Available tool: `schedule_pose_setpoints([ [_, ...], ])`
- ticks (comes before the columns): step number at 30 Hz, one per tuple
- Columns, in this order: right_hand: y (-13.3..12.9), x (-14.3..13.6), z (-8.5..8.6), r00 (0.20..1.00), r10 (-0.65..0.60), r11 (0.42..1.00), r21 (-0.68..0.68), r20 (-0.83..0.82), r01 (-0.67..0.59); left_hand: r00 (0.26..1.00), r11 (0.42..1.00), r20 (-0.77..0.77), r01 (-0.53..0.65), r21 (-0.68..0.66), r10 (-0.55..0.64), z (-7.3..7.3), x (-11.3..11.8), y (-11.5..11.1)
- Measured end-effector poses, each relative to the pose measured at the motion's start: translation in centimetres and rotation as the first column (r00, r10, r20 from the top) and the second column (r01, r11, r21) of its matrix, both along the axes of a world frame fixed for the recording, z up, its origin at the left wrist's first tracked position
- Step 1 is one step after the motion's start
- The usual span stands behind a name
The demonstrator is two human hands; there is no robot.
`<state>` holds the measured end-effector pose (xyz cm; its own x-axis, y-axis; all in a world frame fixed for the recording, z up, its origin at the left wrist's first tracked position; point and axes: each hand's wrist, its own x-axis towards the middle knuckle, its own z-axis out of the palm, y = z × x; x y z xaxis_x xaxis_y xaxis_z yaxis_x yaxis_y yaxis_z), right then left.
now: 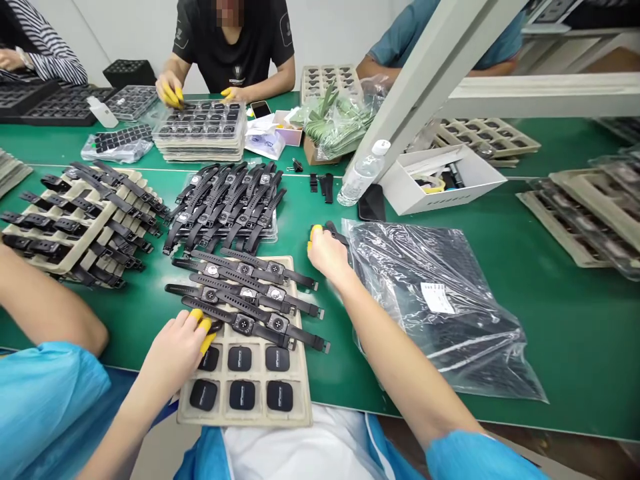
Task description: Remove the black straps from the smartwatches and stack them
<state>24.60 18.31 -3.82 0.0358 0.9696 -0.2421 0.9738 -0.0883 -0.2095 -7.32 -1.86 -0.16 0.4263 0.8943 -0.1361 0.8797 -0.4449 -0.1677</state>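
My left hand [181,348], with yellow finger cots, is closed at the left edge of a beige tray [303,408]. Its fingertips pinch a dark piece that looks like a watch case [216,327], mostly hidden by the fingers. Black square watch cases [242,395] sit in the tray's near compartments. Across its far part lie several watches with black straps [245,325], their backs facing up. My right hand [327,252] is closed over the green table, beside the plastic bag, and a black watch strap [337,232] shows at its fingers.
A clear bag of black straps [480,320] lies at right. Stacked watches [225,200] and a loaded tray [95,233] stand at left. Behind are a bottle [365,175], a white box [450,193] and a slanted post [425,80]. A co-worker [235,53] handles trays opposite; another arm is at left.
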Motion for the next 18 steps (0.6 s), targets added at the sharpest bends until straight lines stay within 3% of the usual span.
schedule_pose_setpoints([
  [4, -0.4, 2.3, -0.9, 0.966, -0.06, 0.989, 0.115, -0.252, 0.092, 0.986, 0.999, 0.163, -0.009, -0.044, 0.016, 0.8, -0.8, 0.2],
  [6, -0.8, 3.3, -1.2, 0.866, -0.074, 0.956, 0.212, -0.494, 0.203, 0.957, 0.996, 0.283, -0.043, -0.074, 0.062, 2.2, -0.9, 0.5],
  [8, -1.5, 3.8, -1.1, 0.637, -0.033, 0.923, 0.221, -0.77, 0.315, 0.912, 0.989, 0.384, -0.125, -0.076, 0.145, 3.8, -0.5, 1.1],
  [10, -2.7, 3.7, -0.2, 0.378, -0.029, 0.923, 0.12, -0.925, 0.366, 0.855, 0.977, 0.473, -0.196, -0.086, 0.213, 5.1, 0.7, 2.2],
  [14, -6.3, 2.0, 2.7, -0.046, -0.143, 0.977, -0.149, -0.989, 0.15, 0.667, 0.977, 0.717, -0.087, -0.196, 0.203, 5.5, 5.5, 6.4],
  [16, -8.0, 0.8, 3.6, -0.175, -0.18, 0.982, -0.187, -0.968, 0.022, 0.587, 0.972, 0.786, -0.004, -0.236, 0.193, 4.6, 8.3, 8.8],
  [18, -9.2, -0.1, 3.7, -0.249, -0.231, 0.972, -0.212, -0.941, -0.102, 0.516, 0.962, 0.831, 0.047, -0.268, 0.206, 3.1, 10.6, 10.9],
])
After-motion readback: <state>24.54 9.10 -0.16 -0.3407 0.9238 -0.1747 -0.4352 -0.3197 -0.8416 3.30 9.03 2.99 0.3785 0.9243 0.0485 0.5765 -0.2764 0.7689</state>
